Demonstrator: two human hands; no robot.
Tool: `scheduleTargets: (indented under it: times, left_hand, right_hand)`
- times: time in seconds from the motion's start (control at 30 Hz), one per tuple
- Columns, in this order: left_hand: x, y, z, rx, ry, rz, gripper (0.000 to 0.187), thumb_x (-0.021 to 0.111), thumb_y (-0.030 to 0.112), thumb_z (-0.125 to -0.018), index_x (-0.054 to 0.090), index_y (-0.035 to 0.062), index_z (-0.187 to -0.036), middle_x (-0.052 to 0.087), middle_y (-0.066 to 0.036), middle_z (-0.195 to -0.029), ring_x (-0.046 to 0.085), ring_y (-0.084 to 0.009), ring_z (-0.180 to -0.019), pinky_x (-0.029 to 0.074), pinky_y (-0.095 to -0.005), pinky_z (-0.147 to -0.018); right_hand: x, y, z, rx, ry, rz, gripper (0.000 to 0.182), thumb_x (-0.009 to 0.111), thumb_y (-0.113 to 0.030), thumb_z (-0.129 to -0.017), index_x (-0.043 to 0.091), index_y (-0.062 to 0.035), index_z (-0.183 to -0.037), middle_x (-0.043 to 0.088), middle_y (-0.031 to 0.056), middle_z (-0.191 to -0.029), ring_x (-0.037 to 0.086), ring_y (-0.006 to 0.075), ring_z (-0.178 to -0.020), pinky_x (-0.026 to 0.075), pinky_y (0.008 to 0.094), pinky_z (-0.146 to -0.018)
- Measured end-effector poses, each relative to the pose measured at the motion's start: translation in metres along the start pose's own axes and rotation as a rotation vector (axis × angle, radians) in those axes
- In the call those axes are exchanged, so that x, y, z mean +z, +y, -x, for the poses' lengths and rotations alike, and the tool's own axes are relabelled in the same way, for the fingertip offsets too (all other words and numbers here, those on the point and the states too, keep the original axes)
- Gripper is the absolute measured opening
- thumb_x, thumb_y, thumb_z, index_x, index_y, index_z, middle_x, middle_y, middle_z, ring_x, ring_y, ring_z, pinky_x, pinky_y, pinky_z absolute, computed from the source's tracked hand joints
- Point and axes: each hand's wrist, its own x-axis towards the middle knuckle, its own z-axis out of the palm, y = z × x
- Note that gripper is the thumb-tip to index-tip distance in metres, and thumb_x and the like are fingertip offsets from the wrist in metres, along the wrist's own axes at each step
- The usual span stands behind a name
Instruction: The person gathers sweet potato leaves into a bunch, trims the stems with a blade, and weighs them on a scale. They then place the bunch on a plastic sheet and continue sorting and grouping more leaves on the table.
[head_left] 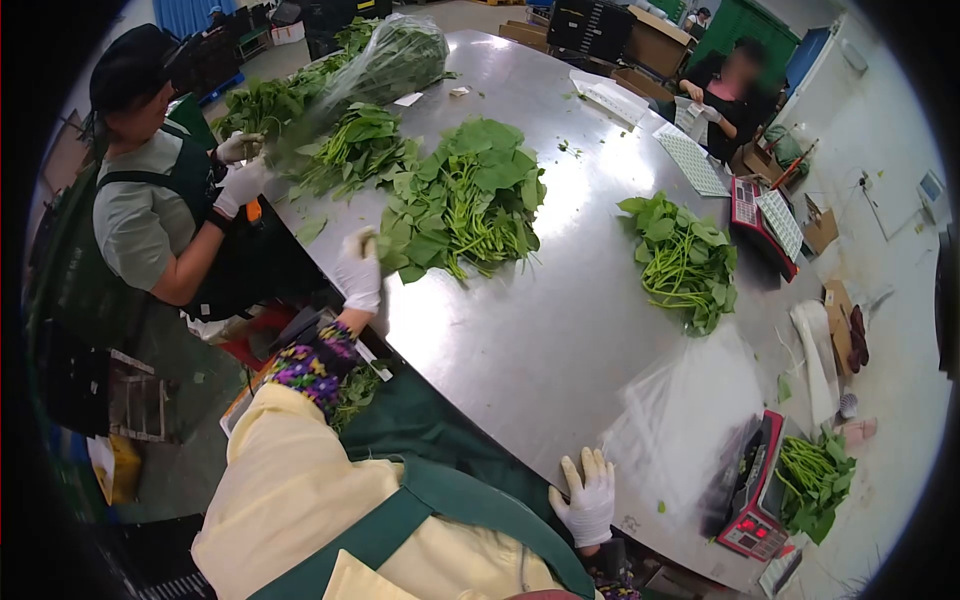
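Note:
My left hand, in a white glove, is at the table's left edge with its fingers curled. Whatever those fingers hold, if anything, is hidden. Right beside it lies a large pile of leafy greens, the stems pointing toward me. At the near edge of the metal table, my right hand lies flat, gloved, its fingers spread. Just right of that hand are clear plastic bags. Farther right, a bunch of greens rests on a red digital scale.
Another bunch of greens lies on the right half, near a second red scale. At left, a co-worker stands by a plastic-covered heap of greens. Another person sits beyond the far side, near a white tray.

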Motion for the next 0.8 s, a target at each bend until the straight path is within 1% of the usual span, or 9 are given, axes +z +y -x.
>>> scheduleTargets:
  times: [0.13,0.27,0.33,0.47,0.57,0.67,0.7,0.73,0.8]
  left_hand:
    - [-0.058,-0.062,0.02,-0.171,0.092,-0.111,0.014,0.059,0.012,-0.082,0.066,0.007,-0.094,0.064,-0.012,-0.091,0.062,-0.0283,-0.085,0.048,-0.0351,-0.078]
    - [-0.102,-0.063,0.035,-0.255,0.08,-0.475,0.018,0.06,0.013,-0.081,0.066,0.0106,-0.098,0.062,-0.009,-0.099,0.059,-0.0277,-0.092,0.047,-0.0387,-0.08]
    - [-0.102,-0.061,0.038,-0.096,0.166,-0.46,0.024,0.062,0.013,-0.08,0.065,0.0132,-0.104,0.06,-0.009,-0.104,0.056,-0.0273,-0.097,0.045,-0.0393,-0.084]
    - [-0.081,-0.037,0.022,0.114,0.032,-0.222,0.046,0.065,0.016,-0.079,0.054,0.0098,-0.123,0.056,-0.015,-0.114,0.052,-0.0326,-0.106,0.04,-0.0394,-0.092]
    - [-0.057,-0.021,0.001,0.253,-0.025,-0.242,0.064,0.07,0.02,-0.075,0.045,0.0105,-0.133,0.053,-0.018,-0.119,0.051,-0.0359,-0.106,0.04,-0.0405,-0.091]
    - [-0.034,-0.027,-0.01,0.21,-0.124,-0.063,0.062,0.07,0.017,-0.075,0.046,0.011,-0.132,0.057,-0.017,-0.11,0.054,-0.0347,-0.098,0.043,-0.0411,-0.084]
    - [-0.027,-0.031,-0.011,0.102,-0.209,-0.004,0.047,0.068,0.012,-0.075,0.056,0.0107,-0.12,0.06,-0.013,-0.098,0.056,-0.0324,-0.087,0.043,-0.0414,-0.076]
    - [-0.023,-0.036,-0.011,0.108,-0.229,0.011,0.047,0.068,0.012,-0.075,0.056,0.0107,-0.12,0.06,-0.013,-0.098,0.056,-0.0324,-0.087,0.043,-0.0414,-0.076]
    - [-0.019,-0.046,-0.009,0.188,-0.221,-0.027,0.029,0.065,0.007,-0.075,0.063,0.0091,-0.104,0.06,-0.01,-0.087,0.056,-0.0303,-0.08,0.043,-0.0406,-0.071]
  right_hand:
    - [0.002,0.0,0.0,0.004,-0.008,-0.005,0.061,0.074,-0.027,-0.064,0.055,-0.0155,-0.121,0.047,0.0172,-0.128,0.044,0.038,-0.12,0.035,0.0552,-0.098]
    - [-0.003,-0.003,-0.002,0.01,-0.022,0.006,0.06,0.074,-0.027,-0.063,0.056,-0.0157,-0.12,0.047,0.0171,-0.127,0.043,0.0382,-0.12,0.034,0.0554,-0.099]
    - [-0.002,-0.004,-0.003,0.027,-0.018,0.001,0.061,0.074,-0.026,-0.063,0.056,-0.0155,-0.12,0.047,0.017,-0.128,0.043,0.0386,-0.12,0.033,0.0554,-0.1]
    - [-0.014,-0.013,-0.009,0.061,-0.001,-0.104,0.061,0.073,-0.023,-0.062,0.056,-0.0134,-0.119,0.048,0.0165,-0.126,0.044,0.0375,-0.12,0.034,0.0544,-0.1]
    - [-0.015,-0.033,-0.027,0.088,0.087,-0.179,0.056,0.07,-0.015,-0.064,0.055,-0.0084,-0.118,0.054,0.0147,-0.119,0.05,0.0348,-0.112,0.037,0.0505,-0.098]
    - [-0.02,-0.07,-0.072,0.121,0.193,-0.215,0.045,0.064,-0.006,-0.069,0.057,-0.0051,-0.113,0.059,0.0151,-0.111,0.055,0.0339,-0.106,0.041,0.0437,-0.095]
    - [-0.019,-0.079,-0.089,0.134,0.205,-0.281,0.041,0.064,-0.006,-0.07,0.059,-0.0055,-0.111,0.059,0.014,-0.111,0.055,0.0325,-0.106,0.042,0.0423,-0.094]
    - [-0.016,-0.087,-0.105,0.151,0.218,-0.348,0.037,0.064,-0.006,-0.072,0.06,-0.006,-0.109,0.059,0.0129,-0.111,0.055,0.0311,-0.105,0.043,0.0409,-0.093]
    - [-0.007,-0.101,-0.145,0.131,0.257,-0.449,0.033,0.063,-0.004,-0.075,0.061,-0.0048,-0.107,0.059,0.014,-0.111,0.056,0.0319,-0.103,0.044,0.0386,-0.09]
